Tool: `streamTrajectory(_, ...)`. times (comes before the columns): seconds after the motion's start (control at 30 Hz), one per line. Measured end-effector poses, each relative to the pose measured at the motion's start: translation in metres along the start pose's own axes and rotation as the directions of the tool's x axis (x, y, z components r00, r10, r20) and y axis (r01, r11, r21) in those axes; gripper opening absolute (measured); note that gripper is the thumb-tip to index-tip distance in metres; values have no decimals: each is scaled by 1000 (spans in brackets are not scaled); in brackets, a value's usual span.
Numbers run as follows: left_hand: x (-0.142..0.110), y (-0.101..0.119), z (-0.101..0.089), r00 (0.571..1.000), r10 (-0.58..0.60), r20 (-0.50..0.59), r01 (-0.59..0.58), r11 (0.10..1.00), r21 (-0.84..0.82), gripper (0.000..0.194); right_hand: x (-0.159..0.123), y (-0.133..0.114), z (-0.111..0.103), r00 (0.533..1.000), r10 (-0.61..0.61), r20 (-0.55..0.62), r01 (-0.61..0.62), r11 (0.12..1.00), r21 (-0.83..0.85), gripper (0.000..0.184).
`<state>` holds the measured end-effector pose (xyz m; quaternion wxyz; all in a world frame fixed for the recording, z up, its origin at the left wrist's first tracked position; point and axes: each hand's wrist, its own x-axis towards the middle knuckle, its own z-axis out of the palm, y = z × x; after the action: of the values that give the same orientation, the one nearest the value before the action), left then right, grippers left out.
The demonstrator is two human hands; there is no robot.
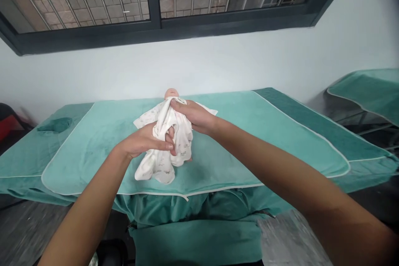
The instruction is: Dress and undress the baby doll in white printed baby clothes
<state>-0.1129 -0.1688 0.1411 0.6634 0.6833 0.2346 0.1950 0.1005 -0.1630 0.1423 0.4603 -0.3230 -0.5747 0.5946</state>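
Note:
A baby doll [171,92] lies on a teal towel [249,133] spread over a padded table, only the top of its head and a bit of limb showing. A white printed baby garment [158,166] covers its body. My left hand [143,141] is closed on a bunched fold of the garment at the doll's middle, fingers pinched. My right hand [193,114] is closed on the garment's upper edge just below the doll's head.
A small crumpled teal cloth [56,124] lies at the table's far left. A second table with a teal cover [368,91] stands at the right. A white wall and a dark-framed window [156,25] rise behind the table. Grey floor shows in front.

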Motion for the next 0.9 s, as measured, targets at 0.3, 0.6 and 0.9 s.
streamTrajectory(0.3, 11, -32, -4, 897, 72, -437, -158, 974, -164, 39, -11, 38, 1, 992, 87, -87, -82, 994, 67, 53)
streamTrajectory(0.6, 14, -34, 12, 938, -6, -345, -69, 976, -205, 63, -5, 41, 4, 964, 46, -261, -26, 996, 82, 55)
streamTrajectory(0.9, 17, -52, 10, 874, 24, -485, -181, 943, -280, 65, -21, 48, -5, 987, 99, 124, -112, 988, 102, 47)
